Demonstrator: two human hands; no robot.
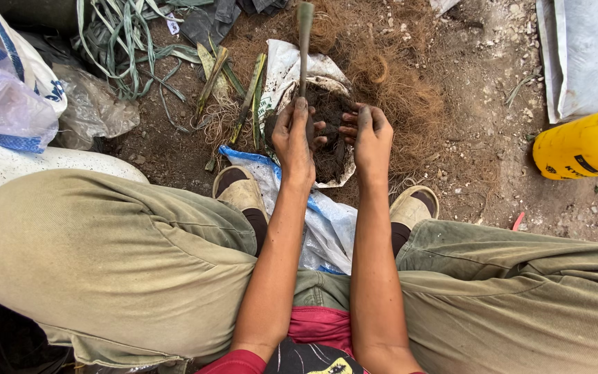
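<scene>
left hand [293, 138] gripping stem [304, 41], base buried in soil [330, 131]

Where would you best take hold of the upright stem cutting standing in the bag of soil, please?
Probably low on the stem cutting, just above the soil, coming from the side: it stands upright and slender, and the left hand already holds its base there.

Bare dirt ground [479, 90] in daylight

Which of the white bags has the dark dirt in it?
The small open white sack right under both hands, between the feet. The big white bag at top right lies flat with no soil showing.
</scene>
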